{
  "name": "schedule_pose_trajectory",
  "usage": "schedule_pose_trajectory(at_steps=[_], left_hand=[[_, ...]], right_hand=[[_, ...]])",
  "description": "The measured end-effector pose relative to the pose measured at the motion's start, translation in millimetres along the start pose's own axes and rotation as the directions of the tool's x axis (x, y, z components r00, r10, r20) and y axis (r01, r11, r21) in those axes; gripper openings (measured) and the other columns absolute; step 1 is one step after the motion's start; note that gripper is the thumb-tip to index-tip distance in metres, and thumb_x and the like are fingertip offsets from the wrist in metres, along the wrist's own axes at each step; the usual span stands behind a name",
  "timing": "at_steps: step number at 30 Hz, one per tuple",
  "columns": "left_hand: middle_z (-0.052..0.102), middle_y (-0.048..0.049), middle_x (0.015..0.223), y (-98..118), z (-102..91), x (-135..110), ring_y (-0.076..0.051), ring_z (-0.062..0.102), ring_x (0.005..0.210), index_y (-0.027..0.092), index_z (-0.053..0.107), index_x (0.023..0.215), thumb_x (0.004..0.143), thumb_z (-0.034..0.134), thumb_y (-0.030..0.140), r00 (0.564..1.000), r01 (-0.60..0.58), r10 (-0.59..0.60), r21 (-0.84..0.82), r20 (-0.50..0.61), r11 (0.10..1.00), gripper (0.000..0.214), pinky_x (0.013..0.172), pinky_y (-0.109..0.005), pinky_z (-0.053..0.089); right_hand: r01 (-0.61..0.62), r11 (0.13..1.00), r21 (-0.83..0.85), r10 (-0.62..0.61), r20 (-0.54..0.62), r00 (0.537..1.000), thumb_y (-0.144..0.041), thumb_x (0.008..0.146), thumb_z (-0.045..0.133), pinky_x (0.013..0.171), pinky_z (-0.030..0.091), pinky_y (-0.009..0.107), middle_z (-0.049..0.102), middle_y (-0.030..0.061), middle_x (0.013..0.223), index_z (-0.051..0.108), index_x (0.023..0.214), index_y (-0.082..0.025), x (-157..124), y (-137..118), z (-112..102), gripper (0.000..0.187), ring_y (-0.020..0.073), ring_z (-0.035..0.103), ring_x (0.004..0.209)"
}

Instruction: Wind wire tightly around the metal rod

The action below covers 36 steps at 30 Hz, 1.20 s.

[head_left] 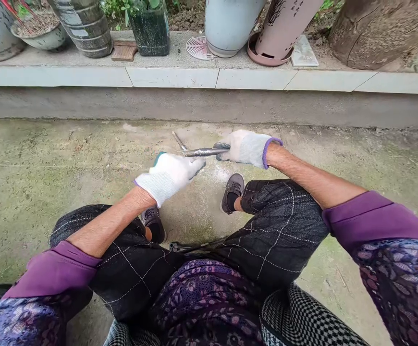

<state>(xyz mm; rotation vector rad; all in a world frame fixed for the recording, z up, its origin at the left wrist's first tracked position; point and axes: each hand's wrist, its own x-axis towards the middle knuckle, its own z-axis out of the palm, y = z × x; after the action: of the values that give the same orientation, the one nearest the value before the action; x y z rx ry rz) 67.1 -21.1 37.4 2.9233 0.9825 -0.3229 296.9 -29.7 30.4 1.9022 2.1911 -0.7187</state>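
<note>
Both my hands wear white knit gloves with dark green palms and purple cuffs. Between them lies a grey metal rod [209, 152], roughly level, with thin wire coiled around its middle. My right hand [243, 146] closes around the rod's right end. At the left end, my left hand [175, 172] grips it from below, thumb side toward the coil; most of its fingers are hidden. A second thin piece [178, 140] sticks up and left from the rod's left end, above my left hand. Whether it is joined there I cannot tell.
Below is a mossy concrete floor [68, 163]. Ahead runs a low tiled ledge [173, 78] bearing a white pot [230, 26], a pink pot [281, 29], a dark square planter [149, 31], a large plastic bottle [84, 26] and a tree stump [382, 31]. My knees and shoes flank the hands.
</note>
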Motion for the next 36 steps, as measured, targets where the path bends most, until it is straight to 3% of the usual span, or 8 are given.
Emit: schedule_pose_trajectory(at_steps=[3, 8, 11, 19, 26, 29, 32, 36], left_hand=[[0.074, -0.0063, 0.077, 0, 5.2, -4, -0.022, 0.067, 0.068, 0.023, 0.076, 0.116, 0.095, 0.056, 0.024, 1.000, 0.025, -0.027, -0.116, -0.016, 0.993, 0.029, 0.062, -0.030, 0.040], [0.078, -0.0042, 0.088, -18, -2.5, -13, -0.019, 0.069, 0.080, 0.025, 0.076, 0.122, 0.093, 0.060, 0.029, 0.945, 0.091, -0.220, -0.451, -0.243, 0.888, 0.033, 0.071, -0.026, 0.045], [0.077, -0.0019, 0.084, -10, -2.3, -22, -0.017, 0.067, 0.075, 0.022, 0.080, 0.109, 0.085, 0.066, 0.026, 0.978, 0.009, -0.141, -0.644, -0.154, 0.765, 0.029, 0.069, -0.024, 0.046], [0.046, 0.0059, 0.052, 17, 14.8, -34, -0.008, 0.036, 0.043, 0.011, 0.079, 0.098, 0.083, 0.063, 0.036, 0.966, 0.229, -0.151, -0.968, 0.211, 0.107, 0.032, 0.039, -0.020, 0.028], [0.034, 0.0109, 0.044, 2, 43.7, -33, -0.006, 0.025, 0.035, 0.011, 0.072, 0.096, 0.079, 0.069, 0.033, 0.965, 0.242, -0.017, -0.915, 0.261, -0.323, 0.028, 0.034, -0.020, 0.025], [0.031, 0.0118, 0.045, -1, 47.9, -25, -0.006, 0.022, 0.035, 0.011, 0.072, 0.100, 0.083, 0.066, 0.029, 0.965, 0.227, -0.035, -0.897, 0.259, -0.380, 0.025, 0.035, -0.019, 0.024], [0.034, 0.0109, 0.045, -8, 49.1, -10, -0.007, 0.025, 0.034, 0.013, 0.070, 0.098, 0.084, 0.061, 0.022, 0.947, 0.223, -0.149, -0.915, 0.285, -0.336, 0.019, 0.034, -0.020, 0.024], [0.042, 0.0087, 0.046, -22, 53.0, 10, -0.006, 0.032, 0.035, 0.014, 0.070, 0.087, 0.080, 0.059, 0.015, 0.905, 0.206, -0.344, -0.966, 0.249, -0.158, 0.013, 0.035, -0.019, 0.025]], right_hand=[[-0.054, 0.996, -0.065, 0.049, -0.070, 0.996, -0.037, 0.088, 0.061, 0.060, 0.037, 0.032, 0.073, 0.0051, 0.083, 0.078, 0.107, -0.021, -2, 1, -2, 0.030, 0.0186, 0.060, 0.069], [-0.110, 0.993, 0.034, 0.114, -0.153, 0.982, -0.042, 0.089, 0.061, 0.058, 0.036, 0.032, 0.069, 0.0035, 0.076, 0.077, 0.109, -0.021, 5, 11, -2, 0.033, 0.0168, 0.055, 0.061], [-0.071, 0.996, 0.048, 0.080, -0.215, 0.973, -0.042, 0.088, 0.061, 0.060, 0.036, 0.033, 0.070, 0.0040, 0.078, 0.077, 0.108, -0.021, 9, 14, -3, 0.033, 0.0174, 0.055, 0.063], [-0.104, 0.990, 0.096, 0.132, -0.349, 0.928, -0.040, 0.088, 0.063, 0.060, 0.035, 0.032, 0.067, 0.0030, 0.077, 0.076, 0.108, -0.021, 1, 13, -12, 0.031, 0.0171, 0.053, 0.065], [-0.034, 0.864, 0.502, 0.227, -0.328, 0.917, -0.040, 0.085, 0.071, 0.047, 0.036, 0.027, 0.055, -0.0008, 0.065, 0.073, 0.097, -0.017, -16, 2, -25, 0.026, 0.0115, 0.045, 0.054], [0.044, 0.714, 0.699, 0.196, -0.259, 0.946, -0.046, 0.085, 0.075, 0.040, 0.034, 0.025, 0.054, -0.0009, 0.064, 0.073, 0.106, -0.017, -26, -5, -31, 0.035, 0.0098, 0.041, 0.050], [0.144, 0.630, 0.763, 0.003, -0.187, 0.982, -0.047, 0.083, 0.078, 0.039, 0.033, 0.022, 0.054, -0.0025, 0.062, 0.074, 0.115, -0.016, -36, -12, -34, 0.044, 0.0076, 0.040, 0.047], [0.164, 0.741, 0.651, -0.306, 0.110, 0.946, -0.041, 0.079, 0.079, 0.040, 0.032, 0.020, 0.056, -0.0043, 0.060, 0.078, 0.104, -0.014, -41, -19, -24, 0.037, 0.0057, 0.041, 0.046]])
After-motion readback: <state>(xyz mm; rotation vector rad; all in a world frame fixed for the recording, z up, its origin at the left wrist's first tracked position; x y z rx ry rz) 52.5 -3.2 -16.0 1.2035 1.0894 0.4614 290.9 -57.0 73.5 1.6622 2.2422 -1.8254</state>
